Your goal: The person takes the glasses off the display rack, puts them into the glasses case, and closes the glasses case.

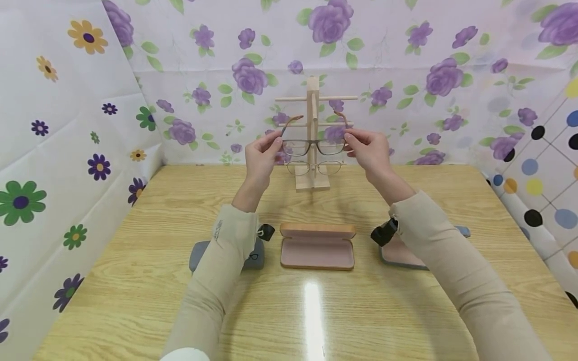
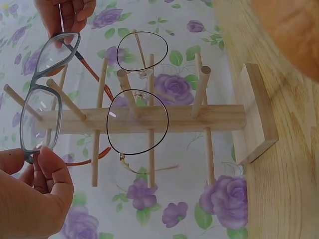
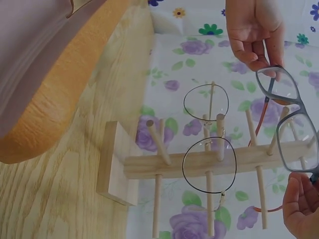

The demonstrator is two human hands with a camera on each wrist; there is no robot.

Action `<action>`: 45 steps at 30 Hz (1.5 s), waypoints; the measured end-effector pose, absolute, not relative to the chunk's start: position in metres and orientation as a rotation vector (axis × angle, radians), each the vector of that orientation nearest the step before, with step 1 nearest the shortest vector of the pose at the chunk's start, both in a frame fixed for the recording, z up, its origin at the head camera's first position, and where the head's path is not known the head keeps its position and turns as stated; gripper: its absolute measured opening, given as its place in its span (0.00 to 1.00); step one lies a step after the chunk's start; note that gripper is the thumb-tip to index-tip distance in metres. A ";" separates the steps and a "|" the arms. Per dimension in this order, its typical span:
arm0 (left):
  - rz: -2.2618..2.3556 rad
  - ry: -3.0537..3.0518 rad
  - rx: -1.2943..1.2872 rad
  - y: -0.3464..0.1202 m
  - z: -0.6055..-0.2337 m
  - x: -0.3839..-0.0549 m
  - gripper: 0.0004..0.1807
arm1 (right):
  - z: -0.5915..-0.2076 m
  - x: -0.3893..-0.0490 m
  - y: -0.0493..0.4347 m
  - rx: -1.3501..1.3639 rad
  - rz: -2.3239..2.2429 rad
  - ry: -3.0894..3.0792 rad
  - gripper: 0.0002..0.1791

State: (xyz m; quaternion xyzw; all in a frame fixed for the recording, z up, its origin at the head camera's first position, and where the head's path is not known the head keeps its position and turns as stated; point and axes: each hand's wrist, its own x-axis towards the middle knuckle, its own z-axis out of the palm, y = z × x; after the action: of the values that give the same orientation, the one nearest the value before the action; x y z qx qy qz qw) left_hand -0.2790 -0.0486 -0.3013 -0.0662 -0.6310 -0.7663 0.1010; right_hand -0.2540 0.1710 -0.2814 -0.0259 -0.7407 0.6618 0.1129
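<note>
Both hands hold a pair of grey-framed glasses by its two sides, in front of a wooden display stand. My left hand pinches one hinge end between thumb and fingers, and my right hand pinches the other. The temples are unfolded and point back toward the stand, their orange-brown tips level with its pegs. Lower on the stand hang thin-rimmed round glasses, resting at a peg near the base. In the right wrist view the grey frame overlaps the upper pegs.
An open brown case with pink lining lies mid-table. Left of it, a closed grey-blue case is partly under my left sleeve. An open grey-blue case sits partly beneath my right forearm. Flowered cloth hangs behind the stand.
</note>
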 end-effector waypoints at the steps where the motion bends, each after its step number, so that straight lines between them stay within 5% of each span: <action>1: -2.266 -1.857 -0.195 -0.049 -0.301 -0.278 0.14 | -0.281 -0.253 0.171 -0.066 1.943 -2.168 0.16; 45: -2.348 -1.655 -0.325 -0.055 -0.297 -0.238 0.15 | -0.277 -0.207 0.174 0.206 1.837 -2.162 0.16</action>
State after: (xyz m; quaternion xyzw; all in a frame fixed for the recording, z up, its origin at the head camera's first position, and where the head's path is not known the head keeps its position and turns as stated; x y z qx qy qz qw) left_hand -0.2376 -0.0550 -0.2965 -0.1117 -0.5680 -0.8058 0.1250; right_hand -0.2073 0.1743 -0.2766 0.0716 -0.7517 0.6387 0.1479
